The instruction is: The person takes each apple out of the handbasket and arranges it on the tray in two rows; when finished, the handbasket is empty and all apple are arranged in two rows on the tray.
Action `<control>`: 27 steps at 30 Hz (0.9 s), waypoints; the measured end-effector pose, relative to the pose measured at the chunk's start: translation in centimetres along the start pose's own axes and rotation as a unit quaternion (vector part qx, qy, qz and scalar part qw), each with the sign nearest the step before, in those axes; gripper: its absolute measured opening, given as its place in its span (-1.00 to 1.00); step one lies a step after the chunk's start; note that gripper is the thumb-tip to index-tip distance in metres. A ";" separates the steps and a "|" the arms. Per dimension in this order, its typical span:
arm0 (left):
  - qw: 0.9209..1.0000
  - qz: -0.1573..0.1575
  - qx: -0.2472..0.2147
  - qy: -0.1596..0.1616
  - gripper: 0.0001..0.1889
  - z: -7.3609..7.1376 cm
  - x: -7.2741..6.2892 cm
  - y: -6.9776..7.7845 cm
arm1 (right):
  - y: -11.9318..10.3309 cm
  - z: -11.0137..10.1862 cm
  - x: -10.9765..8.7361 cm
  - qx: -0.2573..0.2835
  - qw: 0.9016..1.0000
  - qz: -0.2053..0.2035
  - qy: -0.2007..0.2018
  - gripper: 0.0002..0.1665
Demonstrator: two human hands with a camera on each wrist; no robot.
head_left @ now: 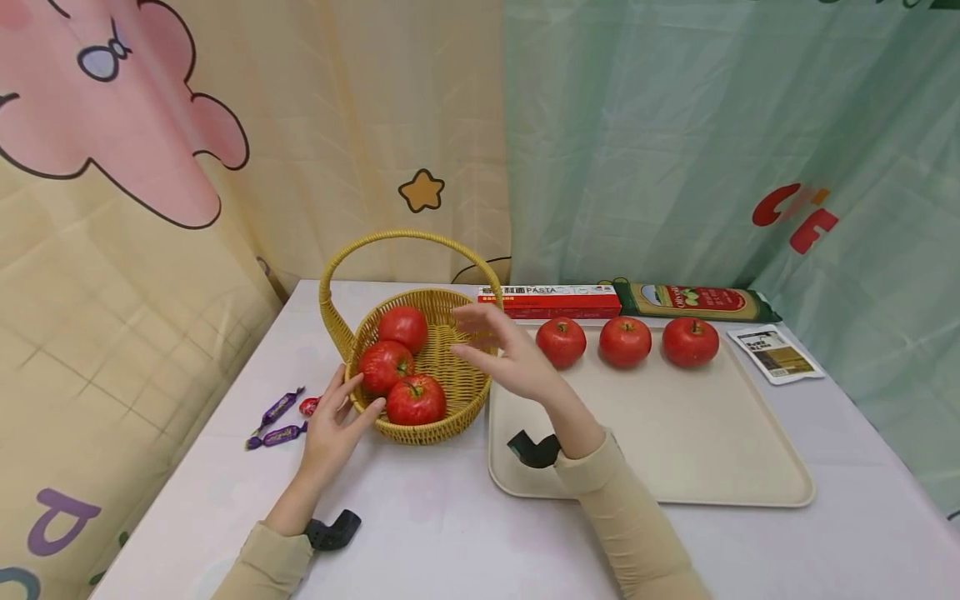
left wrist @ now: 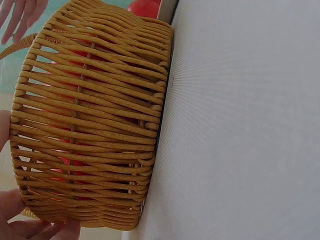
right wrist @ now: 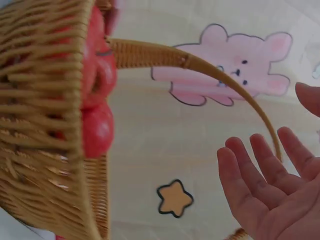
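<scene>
The basket is standing upright on the white counter, just left of the tray, its handle arching above it. Three red apples are lying inside, bunched towards the left and front, and the woven bottom is showing on the right. The left hand is grasping the basket at its left front rim, thumb and fingers bending against the wicker. The right hand is hovering over the basket's right side, released, its fingers loosely curving and holding nothing; whether it is touching the handle, I cannot tell. Three more apples are sitting in a row along the tray's far edge. Behind them a red-and-white pasta box and a green packet are lying end to end, and a pouch is resting just right of the tray. Two purple sweets and a red sweet are lying left of the basket, near the left hand.
</scene>
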State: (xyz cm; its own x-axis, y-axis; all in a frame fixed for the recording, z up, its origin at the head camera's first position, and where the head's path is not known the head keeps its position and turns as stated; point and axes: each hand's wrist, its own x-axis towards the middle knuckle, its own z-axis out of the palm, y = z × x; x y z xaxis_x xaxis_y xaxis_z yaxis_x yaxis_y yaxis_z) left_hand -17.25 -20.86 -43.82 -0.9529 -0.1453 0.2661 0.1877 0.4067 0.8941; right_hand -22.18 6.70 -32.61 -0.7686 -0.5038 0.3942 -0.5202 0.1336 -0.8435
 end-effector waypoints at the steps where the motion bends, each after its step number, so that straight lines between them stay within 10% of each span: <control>1: 1.000 0.000 0.000 -0.001 -0.39 0.0 0.0 0.0 | 0.5 0.7 0.3 -0.007 1.000 0.008 -0.018 -0.45; 17: 1.000 0.007 0.006 -0.011 -0.38 0.1 0.0 0.0 | 5.9 5.6 2.3 -0.165 0.964 0.058 -0.200 -0.31; 27: 1.000 0.004 0.010 -0.008 -0.37 -0.1 -0.1 0.1 | 6.4 6.4 3.1 -0.220 0.943 0.060 -0.244 -0.28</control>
State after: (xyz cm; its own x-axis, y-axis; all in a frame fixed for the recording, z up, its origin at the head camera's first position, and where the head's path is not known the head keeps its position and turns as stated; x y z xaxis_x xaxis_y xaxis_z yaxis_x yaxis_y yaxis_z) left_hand -17.13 -20.85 -43.73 -0.9550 -0.1286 0.2672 0.1902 0.4258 0.8846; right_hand -25.45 0.51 -39.11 -0.6255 -0.7803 0.0001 -0.6266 0.5022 -0.5960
